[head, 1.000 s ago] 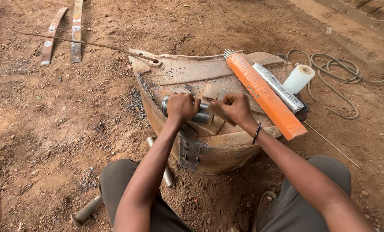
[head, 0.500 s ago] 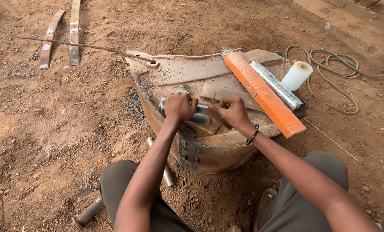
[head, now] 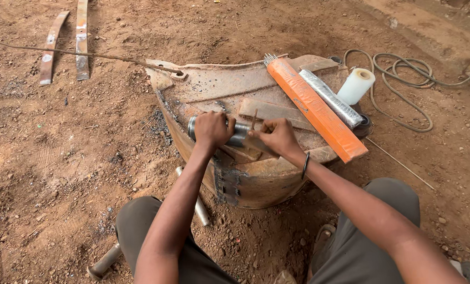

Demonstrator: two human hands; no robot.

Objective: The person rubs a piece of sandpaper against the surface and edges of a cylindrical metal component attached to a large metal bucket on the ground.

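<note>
My left hand (head: 212,130) is closed over a short grey metal cylinder (head: 239,134) that lies across the top of a rusty curved metal shell (head: 256,181). My right hand (head: 278,136) sits at the cylinder's right end and pinches a thin rust-brown rod (head: 254,119) that stands nearly upright between its fingers. A flat rusty plate (head: 277,111) lies just behind the hands. The cylinder's middle is hidden under my left palm.
A long orange box of welding rods (head: 315,109), a silver-wrapped pack (head: 331,98) and a white roll (head: 356,85) lie on the shell's right side. A coiled cable (head: 406,69) is behind. Two metal strips (head: 81,39) lie far left. Steel pins (head: 199,204) rest by my knees.
My right hand has drawn closer to the left hand at the cylinder's end, and the thin rod now stands upright between its fingers. The left hand keeps its hold.
</note>
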